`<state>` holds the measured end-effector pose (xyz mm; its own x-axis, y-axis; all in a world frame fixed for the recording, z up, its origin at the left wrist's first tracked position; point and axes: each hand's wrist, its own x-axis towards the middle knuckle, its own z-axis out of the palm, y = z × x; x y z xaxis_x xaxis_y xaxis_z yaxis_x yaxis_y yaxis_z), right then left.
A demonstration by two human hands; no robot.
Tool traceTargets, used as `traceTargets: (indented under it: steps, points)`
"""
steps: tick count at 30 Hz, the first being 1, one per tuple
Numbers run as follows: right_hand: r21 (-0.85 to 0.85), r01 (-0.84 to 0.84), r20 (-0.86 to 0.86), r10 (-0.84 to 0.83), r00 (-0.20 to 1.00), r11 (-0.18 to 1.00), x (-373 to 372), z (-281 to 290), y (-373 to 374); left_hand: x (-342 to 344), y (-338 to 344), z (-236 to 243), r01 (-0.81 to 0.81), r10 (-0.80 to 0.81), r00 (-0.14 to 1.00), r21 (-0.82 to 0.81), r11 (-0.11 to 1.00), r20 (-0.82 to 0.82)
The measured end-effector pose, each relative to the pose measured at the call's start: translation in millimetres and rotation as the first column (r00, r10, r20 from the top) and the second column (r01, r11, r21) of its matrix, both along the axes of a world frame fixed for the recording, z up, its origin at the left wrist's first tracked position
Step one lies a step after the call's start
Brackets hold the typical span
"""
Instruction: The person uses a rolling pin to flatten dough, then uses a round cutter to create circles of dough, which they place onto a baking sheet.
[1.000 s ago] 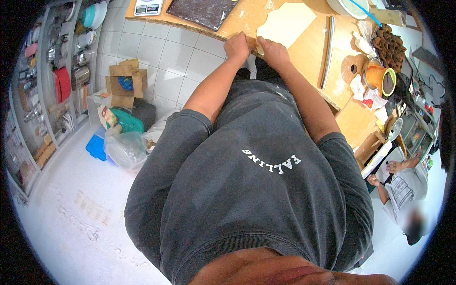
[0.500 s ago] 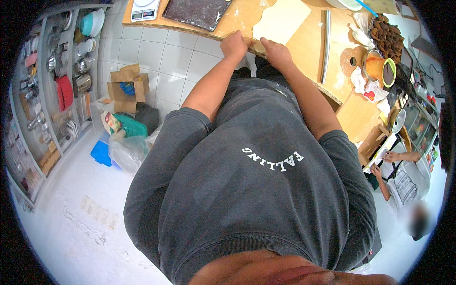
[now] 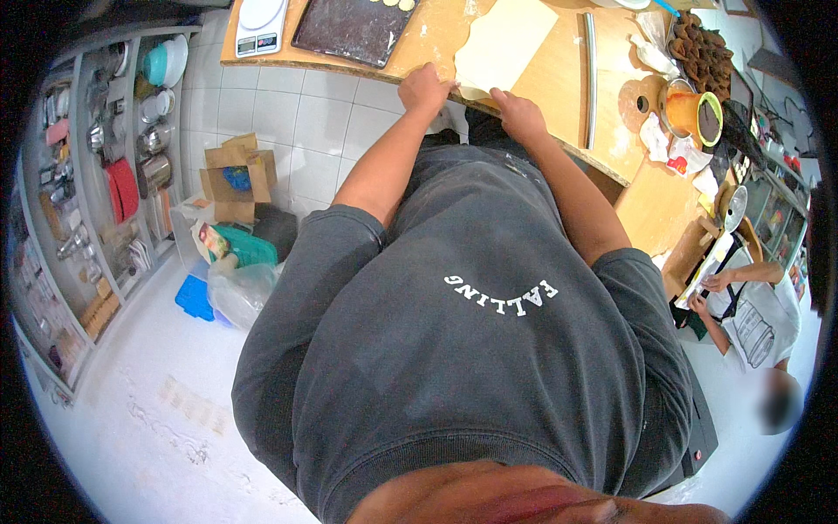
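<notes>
At the wooden table's (image 3: 419,39) near edge, my left hand (image 3: 425,90) is closed, fingertips pinching the lower left edge of a pale, flat dough sheet (image 3: 506,39). My right hand (image 3: 519,116) is closed on the same edge, a little to the right and lower. Just beyond my left hand lies a dark tray (image 3: 340,35) with several small pale rounds at its top. A metal rod (image 3: 588,83) lies along the dough's right side.
A white scale (image 3: 260,31) is at top left. Orange-and-metal pot (image 3: 687,118), brown molds (image 3: 698,48) and papers crowd the right. A co-worker (image 3: 751,314) stands at lower right. A cardboard box (image 3: 231,196), bags and shelving (image 3: 118,192) are on the left.
Both hands have shifted slightly: my right hand is lower and further right, my left a little to the left. The co-worker's hands have moved up toward the table's side.
</notes>
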<state>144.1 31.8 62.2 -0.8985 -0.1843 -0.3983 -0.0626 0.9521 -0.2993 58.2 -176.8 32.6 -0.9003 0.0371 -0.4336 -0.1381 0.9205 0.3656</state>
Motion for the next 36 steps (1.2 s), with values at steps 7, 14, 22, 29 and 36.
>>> traceTargets:
  steps: [7, 14, 22, 29, 36]
  points:
    - [-0.052, 0.044, -0.008, -0.045, 0.999, 0.998, 16, 5, 14, 0, -2, -4, 0.010, -0.010, 1.000, 0.026, 1.000, -0.006]
    - [-0.087, 0.069, -0.020, -0.071, 0.997, 0.994, 24, 1, 31, -1, -2, -2, 0.026, -0.027, 0.999, 0.025, 0.999, 0.031]
    - [-0.209, 0.222, -0.156, -0.257, 0.954, 0.952, 57, 13, 47, 18, -10, -6, 0.025, -0.027, 0.995, 0.030, 0.999, 0.094]
    - [-0.184, 0.271, -0.225, -0.309, 0.924, 0.945, 39, 16, 43, 27, 15, -10, -0.031, 0.008, 0.901, 0.047, 0.998, 0.433]
    - [-0.013, 0.119, -0.192, -0.119, 0.974, 0.993, 37, 9, 37, 27, 16, -25, -0.123, 0.060, 0.918, 0.137, 0.983, 0.391]
